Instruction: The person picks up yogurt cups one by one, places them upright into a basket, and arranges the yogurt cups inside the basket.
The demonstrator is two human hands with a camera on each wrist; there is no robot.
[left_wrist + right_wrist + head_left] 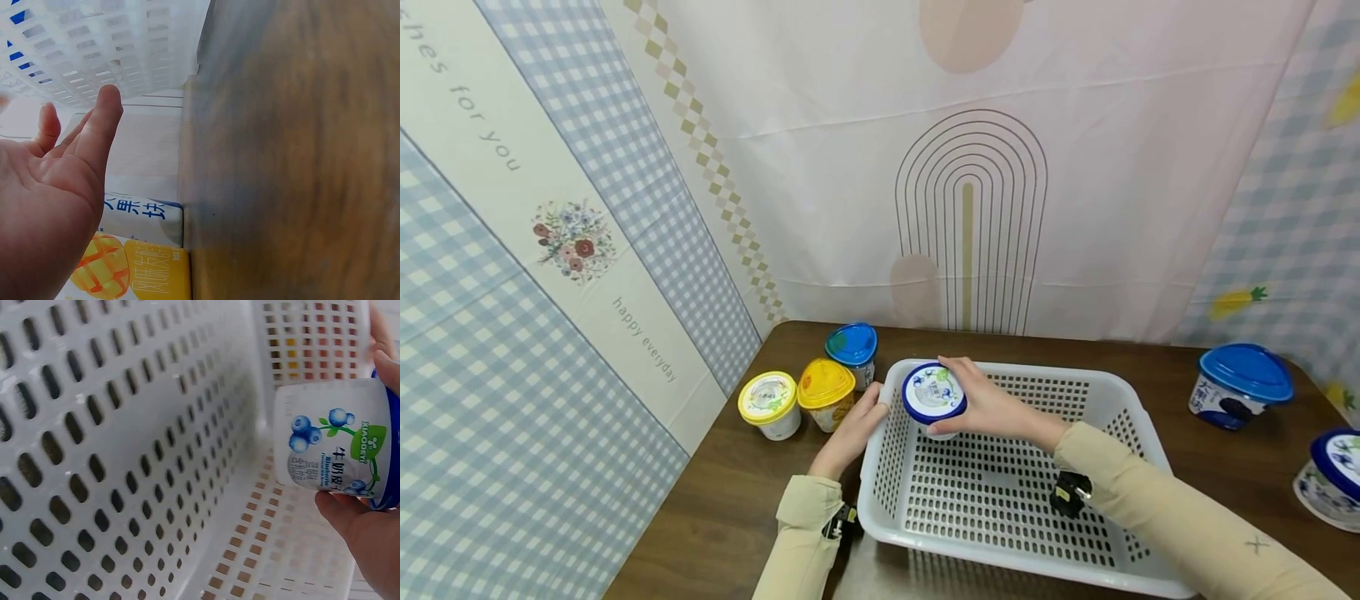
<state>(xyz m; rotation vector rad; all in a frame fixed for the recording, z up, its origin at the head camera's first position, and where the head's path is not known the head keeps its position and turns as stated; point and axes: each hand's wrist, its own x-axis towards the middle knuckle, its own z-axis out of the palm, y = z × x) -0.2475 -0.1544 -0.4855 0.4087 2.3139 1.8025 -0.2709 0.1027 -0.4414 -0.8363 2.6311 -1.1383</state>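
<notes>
Both hands are busy: my right hand [992, 408] pinches the XIAODEYI blueberry tub [932, 396] between thumb and fingers, while my left hand [847, 435] reaches, fingers fairly straight, to the basket's nine o'clock end. To do this well, I'd first use that left hand to keep the white perforated basket [1000, 559] from skidding on the brown wooden table [722, 508], then keep the tub upright, as I hold it towards the basket's ten o'clock corner, and squeeze lightly, since the cup might dent or its lid lift. Counting from large to small, with the basket as my dial: one table, one basket, six tubs. Two wear bright-blue lids, a fruit tub [1240, 387] at two o'clock and a smaller-looking tub [852, 346] at ten; one yellow-lidded mango tub [826, 392] stands just beside the latter; one round yellow-lidded tub [770, 404] sits past it, nearer nine; two have dark-blue lids, mine and a partly cropped tub [1330, 483] at three. Smallest are two black wrist cameras [1070, 493].
</notes>
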